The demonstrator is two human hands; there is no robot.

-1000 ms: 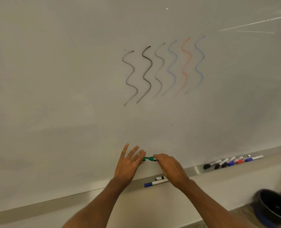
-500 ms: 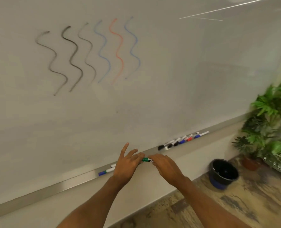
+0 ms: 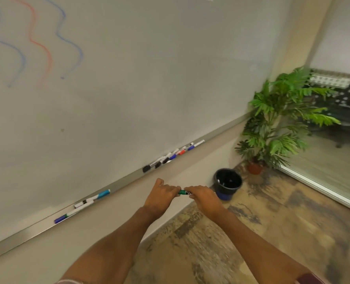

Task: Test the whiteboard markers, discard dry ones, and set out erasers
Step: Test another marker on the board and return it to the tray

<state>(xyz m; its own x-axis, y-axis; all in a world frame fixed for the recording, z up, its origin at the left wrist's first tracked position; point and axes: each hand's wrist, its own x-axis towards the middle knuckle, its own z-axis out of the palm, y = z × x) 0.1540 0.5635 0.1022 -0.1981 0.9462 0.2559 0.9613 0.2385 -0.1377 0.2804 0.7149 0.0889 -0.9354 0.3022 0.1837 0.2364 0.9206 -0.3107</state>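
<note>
Your left hand [image 3: 161,198], splayed before, now curls beside your right hand [image 3: 205,199], both gripping the green marker [image 3: 182,192] out in front. It should be light, stiff and slick, so hold the barrel. Open floor runs to the black bin [image 3: 228,182] just beyond, with the tray [image 3: 127,179] edging your left.

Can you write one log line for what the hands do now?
left hand, right hand: both grip green marker | bin: on floor beyond hands | other markers: on tray
</note>
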